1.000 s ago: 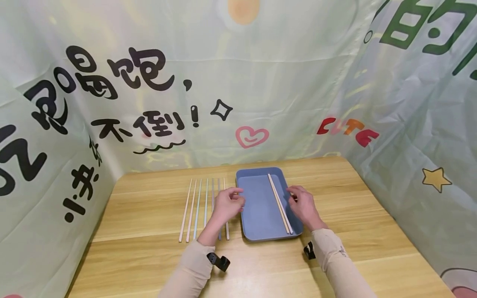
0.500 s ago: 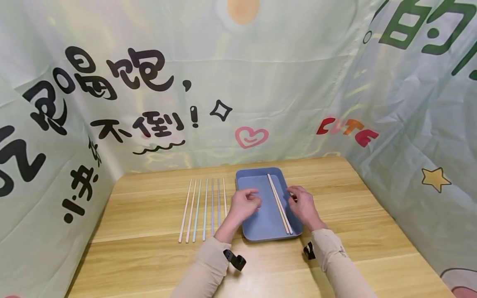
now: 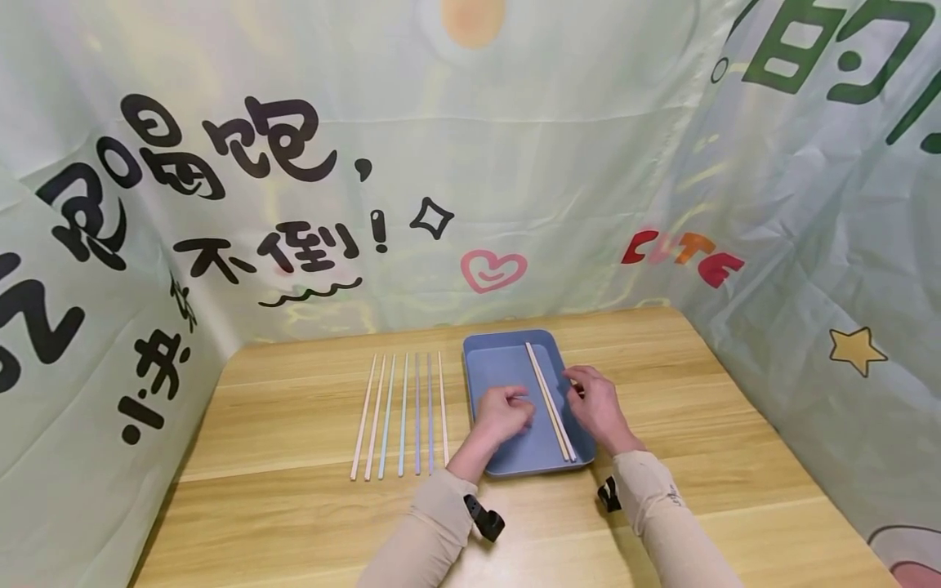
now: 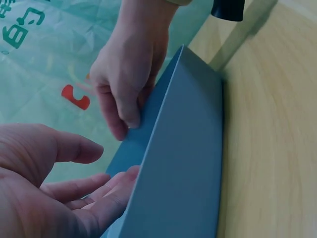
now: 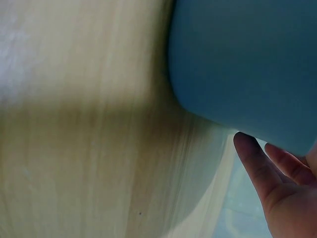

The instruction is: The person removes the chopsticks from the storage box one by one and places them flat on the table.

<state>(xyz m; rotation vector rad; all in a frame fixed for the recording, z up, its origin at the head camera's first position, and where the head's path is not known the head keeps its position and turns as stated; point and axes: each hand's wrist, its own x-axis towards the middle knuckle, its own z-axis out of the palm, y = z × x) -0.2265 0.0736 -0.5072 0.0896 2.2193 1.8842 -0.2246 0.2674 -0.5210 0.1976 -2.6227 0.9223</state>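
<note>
My left hand (image 3: 501, 415) hovers over the blue tray (image 3: 494, 363) with fingers loosely bent and nothing held. In the left wrist view its thumb stands apart from the fingers, close to the tray's near wall (image 4: 183, 144). At the tray's right side my right hand (image 3: 597, 408) holds the rim, thumb inside. The right wrist view has its fingertips (image 5: 245, 141) against the outer edge, thumb hidden. Two pale chopsticks (image 3: 547, 400) lie close together lengthwise in the tray's right half, between the hands.
Left of the tray, several chopsticks (image 3: 403, 416) in pink, light blue, lilac and cream lie in a spaced row on the wooden table (image 3: 279, 425). Printed cloth (image 3: 412, 139) stands around the back and both sides.
My left hand has moved right and slightly nearer, from the tray's left rim to over its middle. The right hand, tray and chopsticks have stayed in place.
</note>
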